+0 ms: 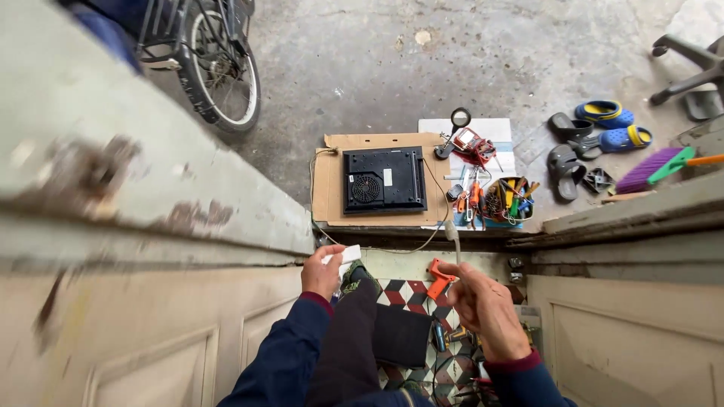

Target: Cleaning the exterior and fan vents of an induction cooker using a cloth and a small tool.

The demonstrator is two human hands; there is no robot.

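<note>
My left hand point(323, 270) is closed around a small white object point(345, 254), held near the threshold. My right hand point(486, 307) pinches a thin white stick-like item point(453, 237) that points upward between thumb and fingers. Beyond both hands, a black flat appliance point(384, 179) with a round fan vent lies upside down on a sheet of cardboard point(330, 197). An orange tool point(438, 277) lies on the patterned tile floor between my hands.
A basket of hand tools point(509, 200), a red multimeter point(473, 143) and a magnifier point(460, 117) sit right of the cardboard. Sandals point(599, 137), a purple broom point(652, 167), a chair base point(694, 71) and a bicycle wheel point(222, 71) stand around. Wooden door panels point(143, 226) flank me.
</note>
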